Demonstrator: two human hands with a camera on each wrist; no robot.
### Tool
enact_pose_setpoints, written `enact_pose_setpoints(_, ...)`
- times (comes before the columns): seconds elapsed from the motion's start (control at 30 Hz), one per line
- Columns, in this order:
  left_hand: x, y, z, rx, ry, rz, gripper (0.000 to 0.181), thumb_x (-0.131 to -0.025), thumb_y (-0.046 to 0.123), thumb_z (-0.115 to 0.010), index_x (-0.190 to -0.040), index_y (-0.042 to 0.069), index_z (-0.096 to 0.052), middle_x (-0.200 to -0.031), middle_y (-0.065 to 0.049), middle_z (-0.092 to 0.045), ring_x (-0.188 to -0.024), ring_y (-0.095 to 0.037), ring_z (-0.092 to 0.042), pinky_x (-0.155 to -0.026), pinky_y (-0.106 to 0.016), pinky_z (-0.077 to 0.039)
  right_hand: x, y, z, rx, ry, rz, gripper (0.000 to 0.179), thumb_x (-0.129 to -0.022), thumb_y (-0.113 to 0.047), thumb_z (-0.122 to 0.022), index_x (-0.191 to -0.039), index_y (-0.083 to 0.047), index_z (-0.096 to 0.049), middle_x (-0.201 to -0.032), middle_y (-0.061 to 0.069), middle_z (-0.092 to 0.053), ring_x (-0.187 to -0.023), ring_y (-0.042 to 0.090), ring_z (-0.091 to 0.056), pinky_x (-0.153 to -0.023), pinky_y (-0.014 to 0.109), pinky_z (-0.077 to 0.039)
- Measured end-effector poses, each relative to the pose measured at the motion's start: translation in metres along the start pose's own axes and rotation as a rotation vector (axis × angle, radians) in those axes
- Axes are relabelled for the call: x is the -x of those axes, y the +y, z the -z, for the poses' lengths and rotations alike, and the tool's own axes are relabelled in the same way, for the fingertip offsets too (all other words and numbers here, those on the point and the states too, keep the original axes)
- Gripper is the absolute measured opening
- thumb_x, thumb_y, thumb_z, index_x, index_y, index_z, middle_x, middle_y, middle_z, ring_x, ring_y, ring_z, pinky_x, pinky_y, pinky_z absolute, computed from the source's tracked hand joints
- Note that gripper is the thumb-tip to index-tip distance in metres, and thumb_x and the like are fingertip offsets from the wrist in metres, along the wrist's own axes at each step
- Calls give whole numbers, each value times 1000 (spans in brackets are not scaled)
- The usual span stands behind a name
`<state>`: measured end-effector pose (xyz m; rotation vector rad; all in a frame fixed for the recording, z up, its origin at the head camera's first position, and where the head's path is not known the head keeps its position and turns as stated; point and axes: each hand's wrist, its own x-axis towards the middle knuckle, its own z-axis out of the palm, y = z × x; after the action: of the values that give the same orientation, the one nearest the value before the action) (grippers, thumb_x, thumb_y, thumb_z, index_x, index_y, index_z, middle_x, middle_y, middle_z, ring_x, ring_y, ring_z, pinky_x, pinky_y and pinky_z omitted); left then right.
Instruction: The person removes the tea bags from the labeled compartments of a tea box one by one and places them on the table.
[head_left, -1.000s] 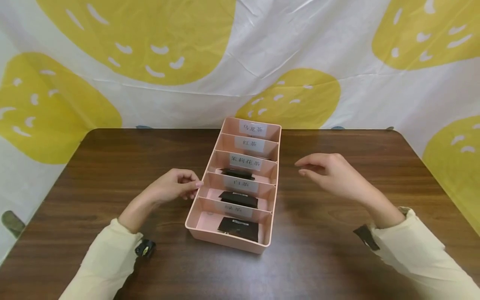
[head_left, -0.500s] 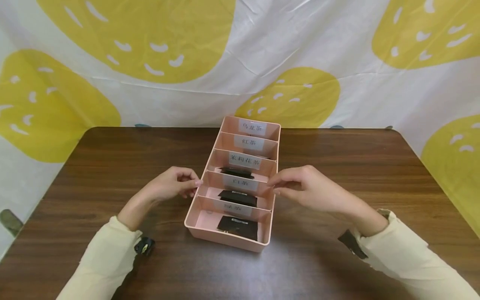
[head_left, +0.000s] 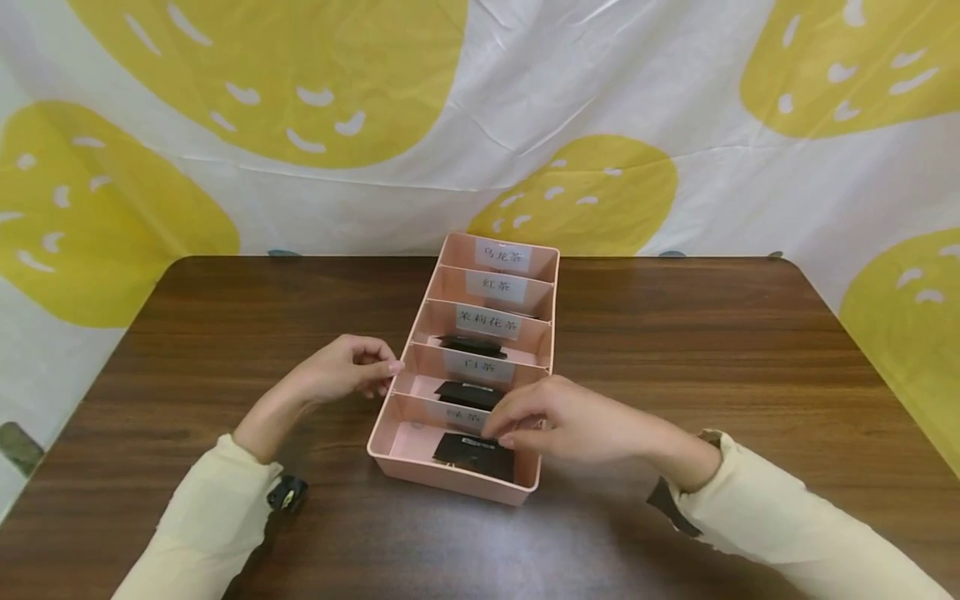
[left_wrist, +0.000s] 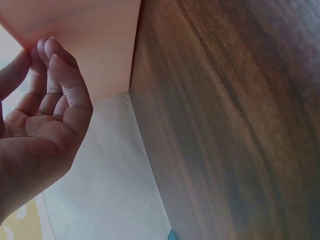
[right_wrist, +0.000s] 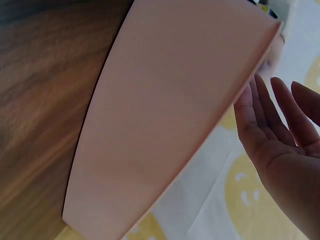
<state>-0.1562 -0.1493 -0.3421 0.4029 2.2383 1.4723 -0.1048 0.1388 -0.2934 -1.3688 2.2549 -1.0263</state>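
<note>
Right grip hangs over the front compartment of the pink box, thumb and fingers loosely parted with nothing visibly between them; the tips are by the right part of the front black packet, though whether they touch it I can't tell. Left grip pinches the box's left edge between thumb and fingertips, presumably to steady it. Behind, the second packet and third packet lie one to a compartment; white labels on the walls suggest each kind has its own slot. Dividers mostly hide the floors of the two farthest. Under the box, which sits slightly askew, is a dark wood-grained counter; past its far edge hangs a white cloth with big yellow shapes.
</note>
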Motion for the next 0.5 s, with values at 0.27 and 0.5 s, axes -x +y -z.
enact_pose_setpoints(0.27, 0, -1, 0, 5, -1, -7, 19, -90, 5, -55, -89, -14, -56, -68, -8, -57, -63, -15, -55, -57, -29, -49, -8, 0, -13, 3, -59, 58, 16, -86, 2, -57, -98, -1, -67, -102, 7, -64, -98, 11, -56, -85, 23, -45)
enact_pose_setpoints(0.5, 0, 0, 0, 6, -2, -8, 19, -90, 5, -55, -89, -14, -56, -69, -10, -58, -63, -16, -55, -58, -30, -49, -11, 0, -21, 37, -96, 42, 15, -87, 0, -57, -95, -4, -69, -100, 4, -62, -93, 6, -54, -77, 18, -45)
